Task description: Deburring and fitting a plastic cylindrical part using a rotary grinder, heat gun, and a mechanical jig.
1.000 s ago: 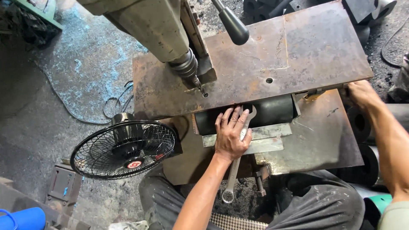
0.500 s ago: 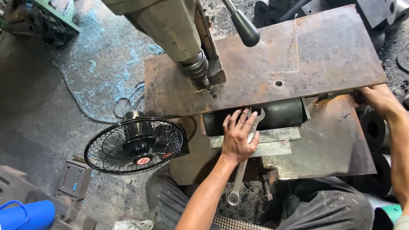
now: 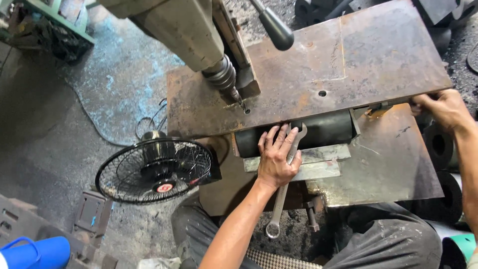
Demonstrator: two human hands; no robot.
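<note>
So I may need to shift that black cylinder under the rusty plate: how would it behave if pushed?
The black cylinder lies on its side, so it would probably roll if freed. It looks thick and solid, likely heavy. The rusty plate seems to rest on it, and the left hand presses a wrench against it, so it may resist.

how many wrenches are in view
1: a long silver steel combination wrench under the left hand, open end by the black rubber roller, ring end hanging below. Others may be hidden.
</note>
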